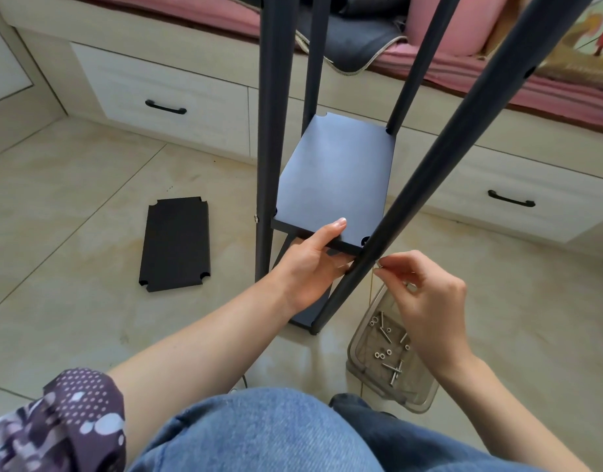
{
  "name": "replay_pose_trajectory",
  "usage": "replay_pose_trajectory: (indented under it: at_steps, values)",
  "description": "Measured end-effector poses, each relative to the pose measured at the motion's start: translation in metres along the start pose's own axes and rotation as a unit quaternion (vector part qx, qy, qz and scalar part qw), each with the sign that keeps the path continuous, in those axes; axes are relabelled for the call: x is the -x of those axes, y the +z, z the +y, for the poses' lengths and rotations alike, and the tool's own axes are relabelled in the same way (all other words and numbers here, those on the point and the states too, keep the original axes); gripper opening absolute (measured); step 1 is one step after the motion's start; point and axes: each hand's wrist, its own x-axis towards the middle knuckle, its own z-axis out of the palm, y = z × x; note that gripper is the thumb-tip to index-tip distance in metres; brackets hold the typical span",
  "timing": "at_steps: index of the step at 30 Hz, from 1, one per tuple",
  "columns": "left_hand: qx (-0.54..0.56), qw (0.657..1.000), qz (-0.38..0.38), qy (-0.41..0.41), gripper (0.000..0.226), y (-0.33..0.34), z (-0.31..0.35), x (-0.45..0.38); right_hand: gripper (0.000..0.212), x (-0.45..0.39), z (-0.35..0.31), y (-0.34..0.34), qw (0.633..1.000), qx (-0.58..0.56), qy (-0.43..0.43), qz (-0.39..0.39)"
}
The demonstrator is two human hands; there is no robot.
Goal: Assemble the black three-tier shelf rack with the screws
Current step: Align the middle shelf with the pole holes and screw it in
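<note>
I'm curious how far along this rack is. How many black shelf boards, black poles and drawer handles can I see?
Black shelf boards: 3 (middle board, bottom board, spare board on the floor)
Black poles: 4 (first at)
Drawer handles: 2 (first at)
Total: 9

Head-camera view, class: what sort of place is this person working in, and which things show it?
Most likely a bedroom at home. A platform bed with a pink mattress cover runs along the back, built-in drawers sit beneath it, and the floor is glossy tile.
</note>
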Motion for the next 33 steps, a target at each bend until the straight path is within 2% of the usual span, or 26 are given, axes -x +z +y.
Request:
replay_pose_trajectory:
  at_steps: [8, 12, 16, 21, 27, 31, 33]
  values:
    - [-0.007, 1.000, -0.004, -0.008, 0.030, 0.0008, 0.0021, 0.0017, 0.009, -0.0022, -0.0031, 0.0005, 0.974, -0.131, 0.184, -0.015]
    - [-0.021, 1.000, 0.008, -0.003, 0.051, 0.0017, 0.0020, 0.0020, 0.007, -0.0036, -0.0047, -0.0004, 0.985, -0.087, 0.147, -0.023]
    - [-0.023, 1.000, 0.004, 0.007, 0.049, 0.0021, 0.0027, 0.0027, 0.008, -0.0053, -0.0054, 0.0000, 0.990, -0.056, 0.122, -0.031]
    - [-0.015, 1.000, 0.001, 0.015, 0.045, 0.0013, 0.0008, 0.0028, 0.014, -0.0062, -0.0067, 0.0010, 0.989, -0.062, 0.137, -0.007]
    - [-0.029, 0.999, -0.004, 0.015, 0.051, -0.0004, 0.0005, 0.0011, 0.008, -0.0051, -0.0060, -0.0018, 0.987, -0.070, 0.142, -0.031]
    - [-0.027, 0.999, -0.011, 0.015, 0.053, -0.0011, 0.0008, 0.0009, 0.011, -0.0078, -0.0037, -0.0031, 0.982, -0.099, 0.154, -0.039]
    - [-0.027, 0.999, -0.013, 0.016, 0.053, -0.0016, 0.0004, 0.0004, 0.012, -0.0094, -0.0008, -0.0024, 0.969, -0.153, 0.187, -0.045]
